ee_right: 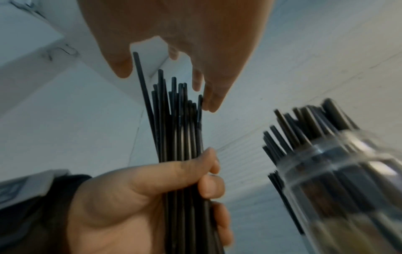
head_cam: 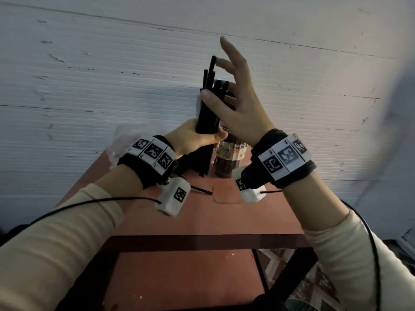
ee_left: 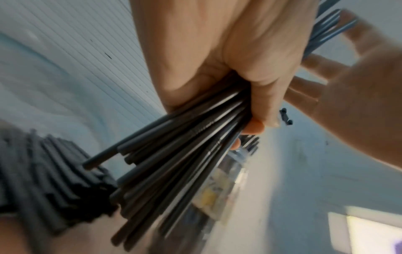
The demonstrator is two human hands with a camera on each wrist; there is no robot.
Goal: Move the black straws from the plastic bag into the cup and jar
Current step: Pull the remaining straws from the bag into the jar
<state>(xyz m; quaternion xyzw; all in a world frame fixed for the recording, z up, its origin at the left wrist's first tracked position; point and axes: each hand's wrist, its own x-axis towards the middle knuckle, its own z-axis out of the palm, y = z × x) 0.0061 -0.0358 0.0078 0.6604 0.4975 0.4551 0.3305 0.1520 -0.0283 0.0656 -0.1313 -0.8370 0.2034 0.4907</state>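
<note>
My left hand [head_cam: 197, 138] grips a thick bundle of black straws [head_cam: 207, 113] upright above the table; in the left wrist view the straws [ee_left: 185, 146] fan out below the fist. My right hand [head_cam: 242, 104] is open with fingers spread at the top of the bundle, the thumb against its front. From the right wrist, its fingertips [ee_right: 208, 103] touch the uneven straw tips [ee_right: 178, 103]. Just right of the bundle stands a clear labelled jar [head_cam: 229, 158] holding several black straws [ee_right: 304, 123]. Crumpled clear plastic, the bag [head_cam: 122, 140], lies behind my left wrist. No cup is clearly visible.
The small reddish-brown table [head_cam: 202, 221] stands against a white ribbed wall [head_cam: 112, 75], with a lower shelf [head_cam: 179, 277] beneath it. Sensor cables trail from both wrists. A patterned floor [head_cam: 314, 288] shows at the lower right.
</note>
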